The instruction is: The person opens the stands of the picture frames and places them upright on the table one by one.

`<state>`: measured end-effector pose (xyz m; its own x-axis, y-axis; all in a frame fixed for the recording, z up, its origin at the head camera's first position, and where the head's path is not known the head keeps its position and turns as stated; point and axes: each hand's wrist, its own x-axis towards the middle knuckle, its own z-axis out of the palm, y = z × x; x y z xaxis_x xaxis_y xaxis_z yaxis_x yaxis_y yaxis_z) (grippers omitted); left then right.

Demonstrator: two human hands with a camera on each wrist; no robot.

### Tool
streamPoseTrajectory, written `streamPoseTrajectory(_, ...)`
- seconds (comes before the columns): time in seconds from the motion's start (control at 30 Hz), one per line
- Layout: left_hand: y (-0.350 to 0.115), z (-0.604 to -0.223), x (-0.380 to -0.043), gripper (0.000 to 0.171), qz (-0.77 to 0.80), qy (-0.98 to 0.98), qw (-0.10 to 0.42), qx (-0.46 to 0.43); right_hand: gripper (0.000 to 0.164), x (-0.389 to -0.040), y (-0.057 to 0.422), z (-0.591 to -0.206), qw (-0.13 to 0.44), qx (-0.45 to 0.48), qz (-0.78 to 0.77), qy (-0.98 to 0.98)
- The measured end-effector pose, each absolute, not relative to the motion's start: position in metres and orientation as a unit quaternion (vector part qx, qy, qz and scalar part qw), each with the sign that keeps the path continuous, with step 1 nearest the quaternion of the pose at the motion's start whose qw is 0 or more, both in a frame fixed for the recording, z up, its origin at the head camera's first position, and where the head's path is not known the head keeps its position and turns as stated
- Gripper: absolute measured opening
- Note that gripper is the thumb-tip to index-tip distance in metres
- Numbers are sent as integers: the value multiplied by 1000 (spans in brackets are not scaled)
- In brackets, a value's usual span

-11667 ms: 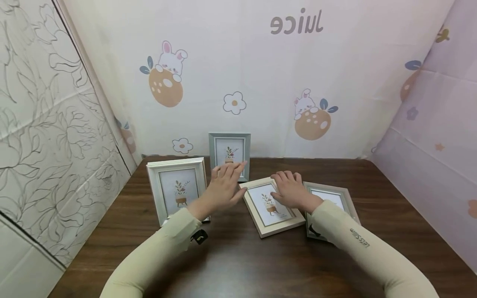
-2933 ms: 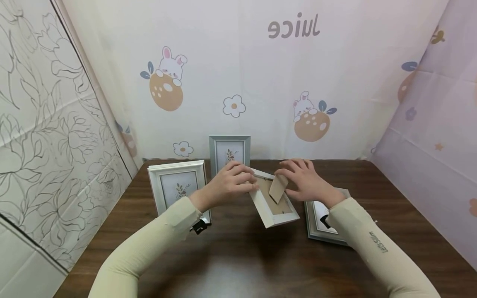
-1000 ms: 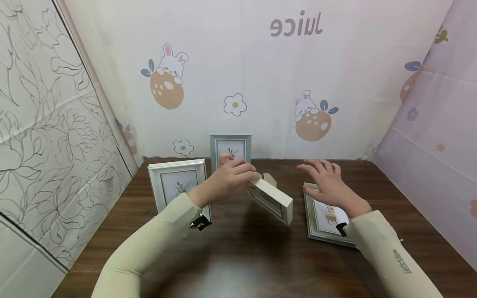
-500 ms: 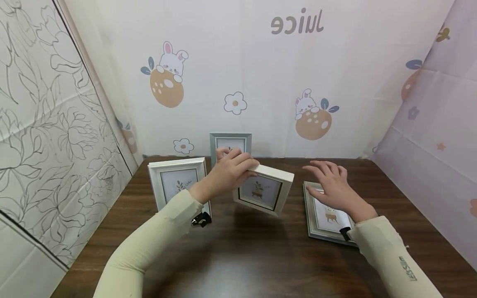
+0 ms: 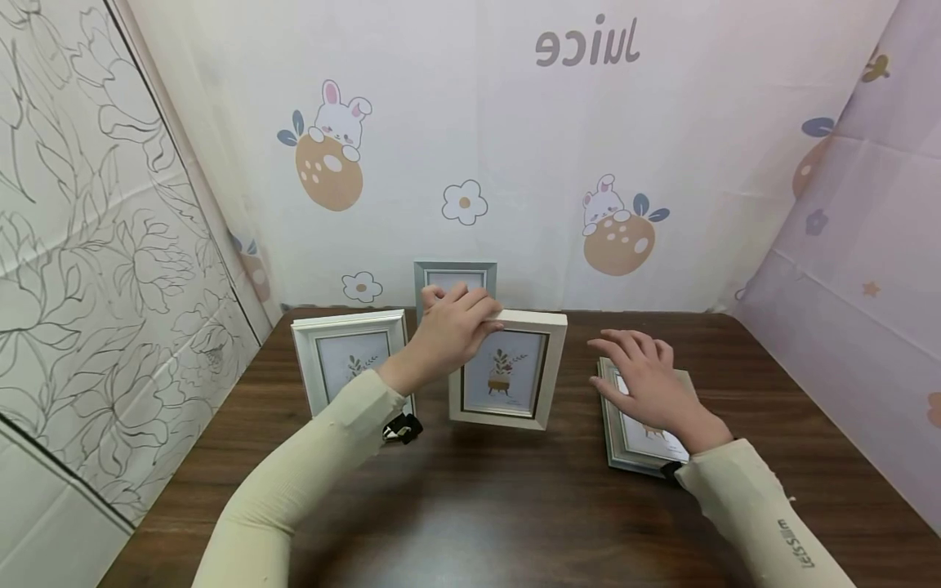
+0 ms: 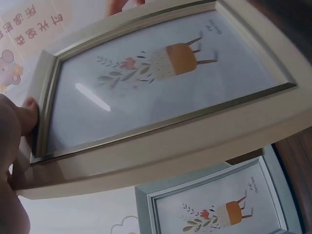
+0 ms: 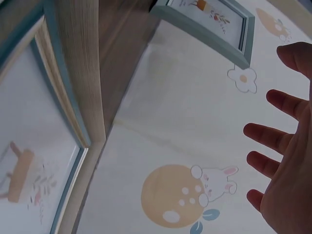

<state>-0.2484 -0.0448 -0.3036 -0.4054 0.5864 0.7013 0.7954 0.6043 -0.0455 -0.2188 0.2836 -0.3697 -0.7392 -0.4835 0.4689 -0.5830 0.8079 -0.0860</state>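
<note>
My left hand [image 5: 456, 327] grips the top left corner of a cream picture frame [image 5: 556, 367]. The frame is upright in the head view, its plant-pot print facing me and its bottom edge close over the table. In the left wrist view the thumb [image 6: 29, 114] lies on the border of the cream frame [image 6: 161, 156]. My right hand [image 5: 650, 388] holds nothing, its fingers spread above a grey-beige frame [image 5: 621, 445] that lies face up. The right wrist view shows the fingers of the right hand [image 7: 287, 141] apart from the frame at left.
A white frame [image 5: 301, 359] stands at left, partly behind the left arm. Behind the left hand stands a grey-green frame [image 5: 490, 282] by the patterned wall cloth [image 5: 529, 204]. All the frames are on a dark wooden table [image 5: 470, 506].
The cream frame lay flat, then was lifted and turned with the right hand at its back support leg. The right hand let go and moved right; the left hand swung the frame upright.
</note>
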Motion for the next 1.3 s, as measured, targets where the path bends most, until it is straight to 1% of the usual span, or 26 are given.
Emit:
streamPoseTrajectory(0.17, -44, -304, -250, 15, -147, -841, 326, -405, 49, -215, 273, -372, 215, 294, 120, -924)
streamPoseTrajectory(0.6, -38, -305, -255, 16, -146, -865, 286, -385, 48, -213, 247, -381, 242, 298, 125, -915)
streamPoseTrajectory(0.67, -37, -306, -256, 16, -146, -867, 283, -383, 53, -213, 240, -383, 250, 301, 122, -912)
streamPoseTrajectory(0.77, -36, -309, -258, 16, -147, -870, 283, -376, 69, -214, 228, -386, 271, 297, 117, -908)
streamPoseTrajectory(0.83, -35, -310, -259, 16, -147, -872, 284, -370, 72, -215, 221, -389, 286, 289, 118, -906)
streamPoseTrajectory(1.0, -34, -316, -266, 17, -143, -878, 288, -356, 57, -219, 207, -394, 304, 259, 128, -908)
streamPoseTrajectory(1.17, -34, -322, -273, 18, -131, -885, 283, -347, 53, -223, 199, -396, 305, 239, 116, -915)
streamPoseTrajectory(1.3, -34, -324, -279, 17, -122, -884, 293, -343, 52, -227, 192, -395, 289, 217, 102, -927)
